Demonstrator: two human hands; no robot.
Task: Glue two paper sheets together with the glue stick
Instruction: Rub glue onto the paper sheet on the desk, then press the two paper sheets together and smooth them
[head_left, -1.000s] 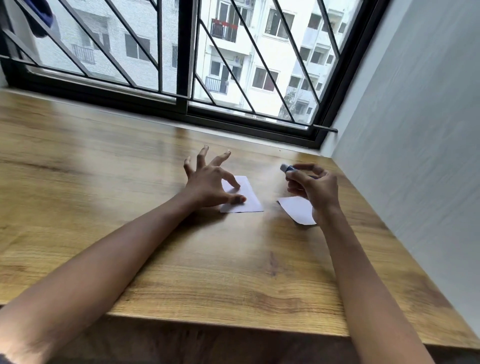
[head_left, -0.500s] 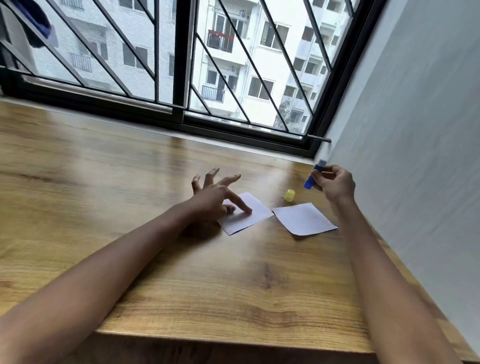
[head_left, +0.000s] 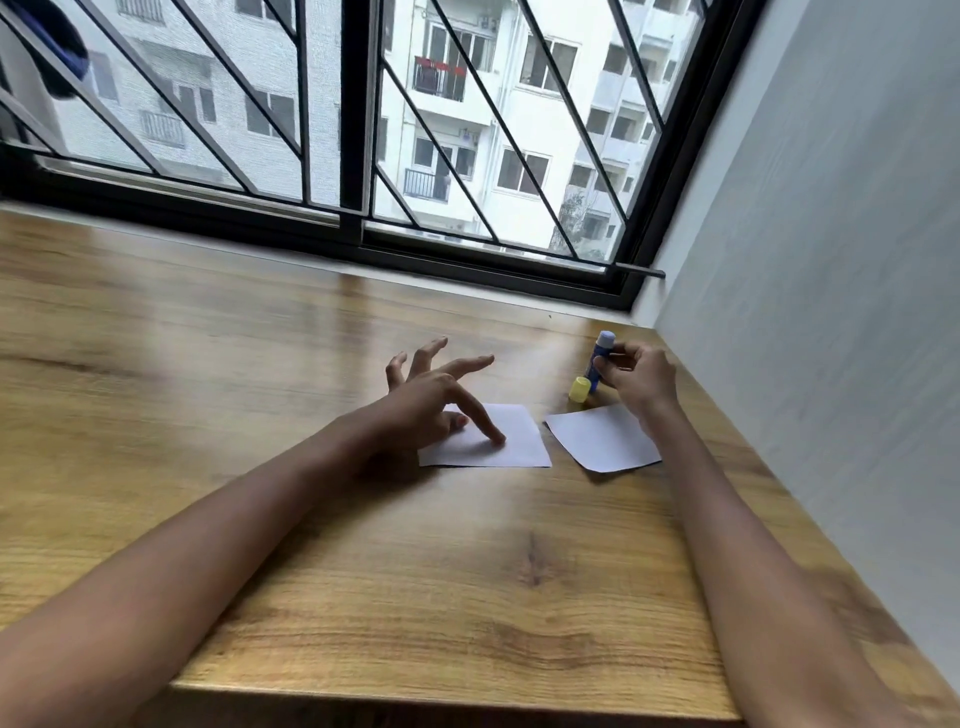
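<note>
Two small white paper sheets lie side by side on the wooden table (head_left: 363, 571). My left hand (head_left: 431, 400) presses the left sheet (head_left: 511, 441) with its index fingertip and thumb, the other fingers spread and raised. The right sheet (head_left: 602, 439) lies free, its far edge partly under my right wrist. Beyond it my right hand (head_left: 641, 382) holds the blue glue stick (head_left: 600, 358) upright with its base at the tabletop. The stick's yellow cap (head_left: 579, 389) stands off the stick, on the table just left of it.
A grey wall (head_left: 831, 312) runs close along the table's right edge. A barred black window frame (head_left: 358, 228) borders the far edge. The table's front edge (head_left: 441, 701) is near my elbows.
My right hand has carried the glue stick away from the sheets to the far right and lowered it upright beside the yellow cap. My left hand stays pressing the left sheet.
</note>
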